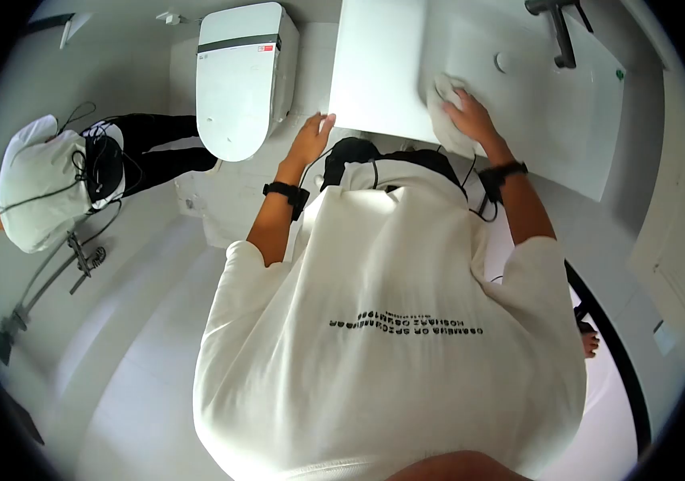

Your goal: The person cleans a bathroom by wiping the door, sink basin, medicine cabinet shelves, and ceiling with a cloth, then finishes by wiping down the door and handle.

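Cropped white shirt [390, 264], right hand [474, 120] holding partly hidden cloth [443, 130], left hand [309, 144] empty

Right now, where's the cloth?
In the head view, the cloth is upper right of centre, under the right hand, by the near edge of the sink.

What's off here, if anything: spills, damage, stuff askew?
No spill or damage visible. One oddity: a small green mark standing out near the far right corner of the white washbasin; can't tell if it's a sticker or dirt. The cloth is bunched, but the right hand is on it, so that looks normal.
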Motion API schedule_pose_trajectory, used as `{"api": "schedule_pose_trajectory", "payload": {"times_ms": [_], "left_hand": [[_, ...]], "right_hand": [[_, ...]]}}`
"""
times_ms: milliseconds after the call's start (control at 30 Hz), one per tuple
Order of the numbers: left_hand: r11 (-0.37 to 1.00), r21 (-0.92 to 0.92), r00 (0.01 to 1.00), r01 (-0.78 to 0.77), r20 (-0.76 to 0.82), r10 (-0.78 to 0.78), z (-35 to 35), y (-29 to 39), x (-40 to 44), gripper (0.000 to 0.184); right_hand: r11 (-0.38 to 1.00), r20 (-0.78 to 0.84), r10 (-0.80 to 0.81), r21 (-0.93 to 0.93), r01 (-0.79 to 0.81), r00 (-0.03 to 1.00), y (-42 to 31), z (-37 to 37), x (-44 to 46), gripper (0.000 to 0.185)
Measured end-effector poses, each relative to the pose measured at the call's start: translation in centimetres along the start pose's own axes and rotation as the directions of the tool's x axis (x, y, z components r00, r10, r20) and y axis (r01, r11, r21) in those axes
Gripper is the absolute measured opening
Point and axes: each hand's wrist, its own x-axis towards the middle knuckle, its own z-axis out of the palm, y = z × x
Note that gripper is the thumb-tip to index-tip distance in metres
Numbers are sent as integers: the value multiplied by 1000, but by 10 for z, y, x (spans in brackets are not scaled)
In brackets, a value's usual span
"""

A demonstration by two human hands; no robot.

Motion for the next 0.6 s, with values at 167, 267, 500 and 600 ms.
{"api": "schedule_pose_trajectory", "payload": {"times_ms": [167, 267, 500, 600], "left_hand": [[990, -113, 994, 83, 75, -74, 2, -4, -23, 74], [995, -93, 998, 32, 52, -27, 5, -17, -35, 67], [923, 215, 918, -318, -173, 356, 0, -1, -40, 61], [861, 233, 872, -453, -85, 482, -13, 41, -49, 81]], "right_hand": [[968, 122, -134, 228, 104, 983, 7, -18, -54, 89], [938, 136, -348, 49, 344, 928, -9, -4, -74, 96], [850, -139, -517, -194, 489, 844, -83, 72, -33, 85], [789, -80, -489, -465, 402, 868, -130, 77, -11, 78]]}}
